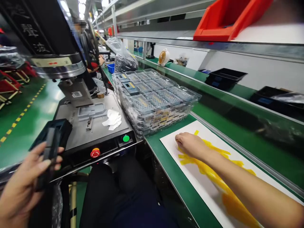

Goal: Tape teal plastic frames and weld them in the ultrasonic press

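At the lower left, my left hand (25, 186) grips a slim black plastic part (51, 142), held upright between thumb and fingers and slightly blurred. Just behind it, a similar black piece (63, 129) lies at the corner of the machine's metal plate. My right hand (190, 144) rests over a white sheet (170, 141) on the right bench, its fingers pinched together at the ends of several yellow strips (206, 167). Whatever is between those fingertips is hidden. My forearm covers part of the yellow strips.
An ultrasonic machine head (76, 91) hangs over a clear fixture (92, 110) and crumpled white tissue (112, 119). Red (95, 153) and green (125, 138) buttons face me. Stacked clear blister trays (154, 104) stand centrally. Black bins (225, 79) and a red bin (228, 20) line the right. A person (83, 44) sits beyond.
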{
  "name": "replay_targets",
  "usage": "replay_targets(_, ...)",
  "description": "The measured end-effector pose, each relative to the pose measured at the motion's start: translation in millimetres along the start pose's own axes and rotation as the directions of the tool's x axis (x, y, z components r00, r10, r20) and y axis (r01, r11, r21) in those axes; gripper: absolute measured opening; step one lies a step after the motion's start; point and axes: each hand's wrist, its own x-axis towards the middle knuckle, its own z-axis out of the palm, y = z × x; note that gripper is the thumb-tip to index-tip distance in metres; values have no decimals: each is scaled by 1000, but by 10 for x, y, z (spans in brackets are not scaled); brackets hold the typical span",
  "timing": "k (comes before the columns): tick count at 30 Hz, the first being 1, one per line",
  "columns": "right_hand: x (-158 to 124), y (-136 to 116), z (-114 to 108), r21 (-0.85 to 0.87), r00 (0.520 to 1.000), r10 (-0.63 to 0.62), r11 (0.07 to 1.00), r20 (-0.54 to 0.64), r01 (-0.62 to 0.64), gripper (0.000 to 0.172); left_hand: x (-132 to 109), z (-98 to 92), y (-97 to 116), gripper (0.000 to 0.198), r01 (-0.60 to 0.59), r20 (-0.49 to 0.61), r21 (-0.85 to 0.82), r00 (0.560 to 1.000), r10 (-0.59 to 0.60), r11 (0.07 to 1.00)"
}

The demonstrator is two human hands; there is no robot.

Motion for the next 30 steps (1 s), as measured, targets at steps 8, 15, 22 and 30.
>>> replay_targets(8, 95, -1128, -91, 932, 991, 47, 349, -123, 99, 26, -794, 528, -1197, 60, 420, 448, -530, 876, -177, 737)
replay_targets(15, 369, -2104, 247, 923, 964, -90, -280, 250, -265, 39, -829, 512, -1430, 30, 412, 170, -462, 910, -377, 785)
replay_targets(22, 353, -2421, 478, 806, 900, -144, -404, 411, -432, 40, -824, 550, -1457, 35, 398, 102, -535, 906, -411, 745)
replay_targets(30, 280, -2394, 637, 908, 952, -89, -285, 295, -308, 31, -777, 738, -1390, 28, 440, 143, -587, 883, -448, 679)
